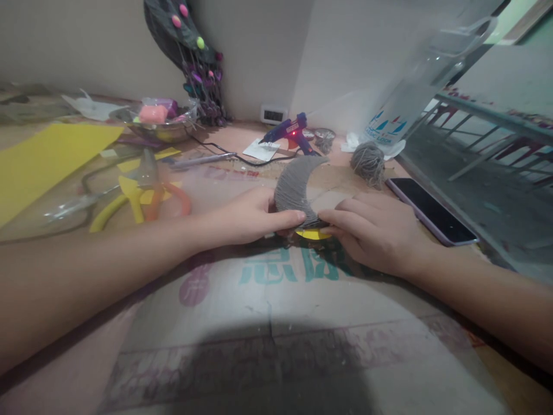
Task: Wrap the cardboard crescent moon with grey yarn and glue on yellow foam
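Between my two hands is a crescent moon shape (294, 184) wound with grey yarn, its curved body tilted up off the table. My left hand (259, 216) grips its lower left side, thumb on top. At the lower end, the fingers of my right hand (375, 227) pinch the yarn-covered edge. A bit of yellow card (313, 234) shows uncovered under the fingertips. Just behind on the right sits a ball of grey yarn (367, 164). A blue hot glue gun (289, 132) with a lit red light stands behind the crescent.
Pliers with yellow and orange handles (166, 199), scissors (149, 170) and a yellow sheet (47, 167) lie on the left. A phone (432, 210) rests at the right edge. A clear bag (397, 109), a metal bowl (164, 132) and a small digital clock (273, 114) stand behind. Printed cardboard (268, 357) covers the front.
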A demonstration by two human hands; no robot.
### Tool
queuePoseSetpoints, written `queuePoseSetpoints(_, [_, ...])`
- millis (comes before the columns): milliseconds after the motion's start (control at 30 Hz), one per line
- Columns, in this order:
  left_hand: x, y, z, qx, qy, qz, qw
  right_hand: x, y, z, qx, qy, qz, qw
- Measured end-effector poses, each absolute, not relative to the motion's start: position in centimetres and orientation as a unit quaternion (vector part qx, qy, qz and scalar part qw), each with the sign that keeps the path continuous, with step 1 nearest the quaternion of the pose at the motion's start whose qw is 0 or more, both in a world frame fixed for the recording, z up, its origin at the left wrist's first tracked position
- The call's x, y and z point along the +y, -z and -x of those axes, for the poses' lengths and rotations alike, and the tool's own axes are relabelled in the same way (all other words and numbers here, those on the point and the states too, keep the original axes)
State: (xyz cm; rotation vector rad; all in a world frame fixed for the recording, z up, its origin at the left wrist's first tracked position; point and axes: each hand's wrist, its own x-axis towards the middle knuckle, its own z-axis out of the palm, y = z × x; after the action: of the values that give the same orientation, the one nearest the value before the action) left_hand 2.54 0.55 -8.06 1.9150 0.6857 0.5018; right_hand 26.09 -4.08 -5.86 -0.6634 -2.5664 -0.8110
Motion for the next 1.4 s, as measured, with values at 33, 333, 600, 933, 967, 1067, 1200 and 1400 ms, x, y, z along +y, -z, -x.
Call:
queuePoseSetpoints(33, [0.50,8.01,-2.53,0.285,-0.208,-0.791,0.500,-4.10,5.91,-26.12,-0.909,0.283,0.241,0.186])
queuePoseSetpoints(333, [0.41,7.70,-2.55,0.287,-0.217,-0.791,0.494,-4.25,6.39,-26.63,-0.909,0.252,0.270,0.191])
queuePoseSetpoints(600, [0.39,7.67,-2.64,0.286,-0.219,-0.789,0.497,-4.33,6.08,-26.12,-0.907,0.268,0.272,0.180])
queuePoseSetpoints(933, [0.45,7.76,-2.53,0.282,-0.215,-0.795,0.492,-4.30,6.09,-26.09,-0.912,0.245,0.278,0.178])
queuePoseSetpoints(967, [0.45,7.76,-2.54,0.282,-0.215,-0.796,0.491,-4.29,6.06,-26.07,-0.913,0.243,0.278,0.175])
queuePoseSetpoints(1067, [0.40,7.72,-2.57,0.286,-0.213,-0.792,0.496,-4.28,5.92,-25.97,-0.914,0.246,0.273,0.172])
queuePoseSetpoints(1200, [0.34,7.67,-2.61,0.288,-0.215,-0.788,0.500,-4.30,5.79,-25.84,-0.914,0.258,0.260,0.175])
queuePoseSetpoints(1400, [0.43,7.68,-2.64,0.288,-0.220,-0.788,0.498,-4.40,5.79,-25.72,-0.907,0.282,0.255,0.179])
